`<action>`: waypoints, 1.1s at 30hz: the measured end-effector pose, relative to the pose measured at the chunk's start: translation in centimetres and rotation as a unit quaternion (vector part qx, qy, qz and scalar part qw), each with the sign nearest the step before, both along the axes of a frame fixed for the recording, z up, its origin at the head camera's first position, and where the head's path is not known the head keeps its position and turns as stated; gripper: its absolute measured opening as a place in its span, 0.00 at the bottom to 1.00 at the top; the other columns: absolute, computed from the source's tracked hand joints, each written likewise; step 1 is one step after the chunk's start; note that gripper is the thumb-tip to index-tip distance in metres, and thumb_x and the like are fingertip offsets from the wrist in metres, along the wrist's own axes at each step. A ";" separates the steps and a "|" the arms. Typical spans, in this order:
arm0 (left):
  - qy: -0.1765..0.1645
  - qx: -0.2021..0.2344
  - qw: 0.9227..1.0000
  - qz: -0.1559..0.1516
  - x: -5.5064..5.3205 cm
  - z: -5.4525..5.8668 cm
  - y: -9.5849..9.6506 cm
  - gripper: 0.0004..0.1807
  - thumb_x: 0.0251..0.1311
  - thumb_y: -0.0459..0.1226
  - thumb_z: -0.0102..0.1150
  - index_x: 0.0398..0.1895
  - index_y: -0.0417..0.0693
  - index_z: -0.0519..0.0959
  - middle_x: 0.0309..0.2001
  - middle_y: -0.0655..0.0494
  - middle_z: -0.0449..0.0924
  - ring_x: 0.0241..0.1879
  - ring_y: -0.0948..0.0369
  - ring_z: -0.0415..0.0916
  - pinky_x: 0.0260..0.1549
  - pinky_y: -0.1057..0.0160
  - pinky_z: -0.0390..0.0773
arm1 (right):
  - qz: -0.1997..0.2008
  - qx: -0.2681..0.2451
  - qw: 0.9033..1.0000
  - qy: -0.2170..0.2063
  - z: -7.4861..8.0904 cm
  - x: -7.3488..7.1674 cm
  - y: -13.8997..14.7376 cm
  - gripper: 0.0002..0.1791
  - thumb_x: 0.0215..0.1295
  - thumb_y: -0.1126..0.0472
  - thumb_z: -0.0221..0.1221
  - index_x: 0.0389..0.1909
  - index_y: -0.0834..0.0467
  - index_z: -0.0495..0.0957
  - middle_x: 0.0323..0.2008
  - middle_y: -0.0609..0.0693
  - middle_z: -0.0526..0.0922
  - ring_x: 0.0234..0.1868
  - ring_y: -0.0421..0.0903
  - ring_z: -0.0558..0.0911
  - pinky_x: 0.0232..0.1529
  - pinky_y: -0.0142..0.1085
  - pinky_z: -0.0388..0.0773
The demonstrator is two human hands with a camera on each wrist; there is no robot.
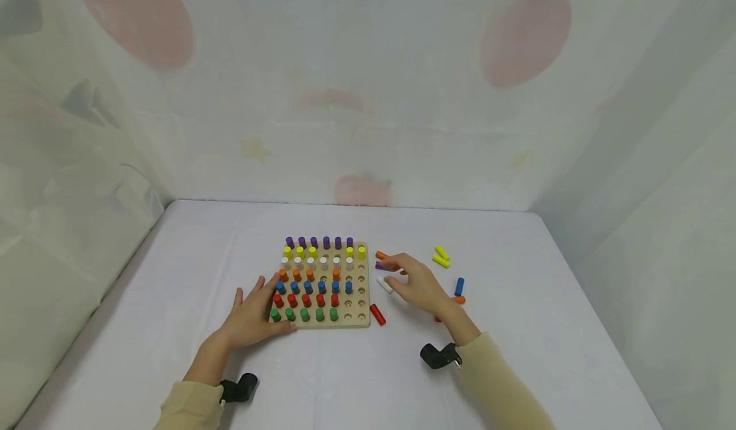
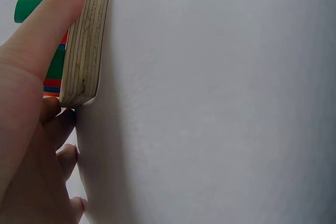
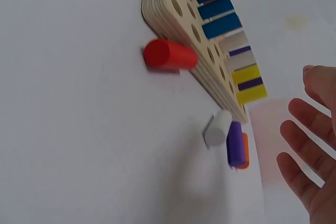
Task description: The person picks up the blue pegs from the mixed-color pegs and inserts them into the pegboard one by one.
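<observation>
A wooden pegboard lies on the table, bearing rows of purple, yellow, white, orange, blue, red and green pegs. My left hand rests at its near left corner, the thumb straight along the front edge and the other fingers spread by the left side. To the right of the board, my right hand hovers over loose pegs with nothing between its fingers. Below its fingertips lie a white peg, a purple peg and an orange peg. A red peg lies against the board's right edge.
Farther right lie two yellow pegs, a blue peg and another orange peg. A second red peg is partly hidden by the right wrist. Holes show in the board's right columns. A white curtain stands behind the table.
</observation>
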State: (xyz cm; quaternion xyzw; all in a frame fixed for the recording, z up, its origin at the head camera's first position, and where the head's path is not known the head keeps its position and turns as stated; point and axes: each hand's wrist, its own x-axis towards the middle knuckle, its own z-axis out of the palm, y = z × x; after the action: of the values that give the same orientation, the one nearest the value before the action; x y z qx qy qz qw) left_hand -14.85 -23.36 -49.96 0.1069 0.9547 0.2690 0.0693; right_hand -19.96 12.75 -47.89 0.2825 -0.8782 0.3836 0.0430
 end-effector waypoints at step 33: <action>0.001 0.004 1.000 0.000 0.0 0.1 0.0 0.63 0.35 0.62 0.68 0.71 0.43 0.49 0.68 0.40 0.56 0.69 0.39 0.40 0.59 0.31 0.30 | -0.087 0.038 0.995 -0.014 0.5 -1.2 8.4 0.14 0.61 0.60 0.59 0.48 0.58 0.76 0.43 0.48 0.81 0.43 0.45 0.79 0.45 0.43 0.78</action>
State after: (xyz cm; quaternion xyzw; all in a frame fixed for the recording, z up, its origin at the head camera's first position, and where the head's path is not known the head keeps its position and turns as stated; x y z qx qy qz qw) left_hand -14.81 -23.33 -49.89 0.1075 0.9537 0.2727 0.0679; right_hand -21.19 21.15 -47.35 0.2011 -0.9138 0.3489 0.0535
